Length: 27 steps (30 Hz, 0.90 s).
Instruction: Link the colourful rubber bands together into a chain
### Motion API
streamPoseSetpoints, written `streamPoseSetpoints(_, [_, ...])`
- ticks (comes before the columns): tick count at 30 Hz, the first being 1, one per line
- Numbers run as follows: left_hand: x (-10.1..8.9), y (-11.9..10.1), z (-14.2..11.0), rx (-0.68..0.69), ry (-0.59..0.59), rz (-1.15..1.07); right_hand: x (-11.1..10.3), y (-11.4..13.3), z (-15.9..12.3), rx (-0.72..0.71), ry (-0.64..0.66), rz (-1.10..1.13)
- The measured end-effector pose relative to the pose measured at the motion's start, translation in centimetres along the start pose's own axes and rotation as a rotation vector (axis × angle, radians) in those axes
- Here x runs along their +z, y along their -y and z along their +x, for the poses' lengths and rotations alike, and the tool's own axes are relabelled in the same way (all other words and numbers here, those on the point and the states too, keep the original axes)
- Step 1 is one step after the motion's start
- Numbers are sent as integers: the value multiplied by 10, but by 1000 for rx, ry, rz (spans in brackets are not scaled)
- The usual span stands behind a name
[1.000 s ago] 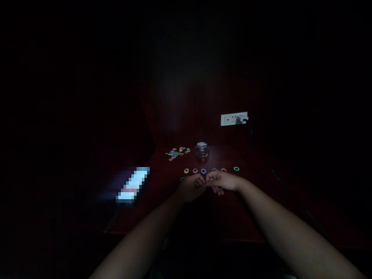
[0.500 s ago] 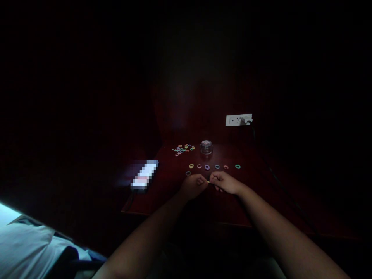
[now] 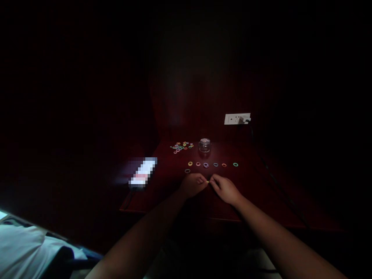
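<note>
My left hand (image 3: 194, 185) and my right hand (image 3: 226, 188) meet over the near part of the table. Both are closed, fingertips pinching a small yellow hair tie (image 3: 207, 181) between them; most of it is hidden by the fingers. Beyond them lies a spaced row of coloured hair ties, among them a yellow one (image 3: 190, 164), a purple one (image 3: 206, 165), an orange one (image 3: 224, 165) and a green one (image 3: 235, 164). A dark greyish hair tie (image 3: 187, 171) rests just past my left hand.
Farther back on the dark red table (image 3: 162, 201) are a loose pile of hair ties (image 3: 178, 148) and a clear lidded jar (image 3: 205, 146). A lit phone (image 3: 143, 172) lies at the left. A wall socket (image 3: 232, 119) holds a plug, its cable (image 3: 271, 174) running down the right side.
My right hand has turned, its fingers now curled more closely round the yellow hair tie. The whole view has shifted slightly; the things on the table keep their places.
</note>
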<state>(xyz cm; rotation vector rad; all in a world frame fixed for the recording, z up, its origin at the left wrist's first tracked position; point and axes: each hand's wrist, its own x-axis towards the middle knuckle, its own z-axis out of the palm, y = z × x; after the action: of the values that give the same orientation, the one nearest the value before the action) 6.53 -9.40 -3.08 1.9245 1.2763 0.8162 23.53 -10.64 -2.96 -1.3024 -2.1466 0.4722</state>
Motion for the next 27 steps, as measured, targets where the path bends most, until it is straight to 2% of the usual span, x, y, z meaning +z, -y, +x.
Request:
streamPoseSetpoints(15, [-5,6,4,40,117,-128,0,2,-4,-49,-4,-55])
streamPoseSetpoints(23, [-5,6,0,47,60,-210,-1,3,-7,-66,9,-110])
streamPoseSetpoints(27, [-5,5,-5,68,39,-175,-2,4,-10,-106,15,-142])
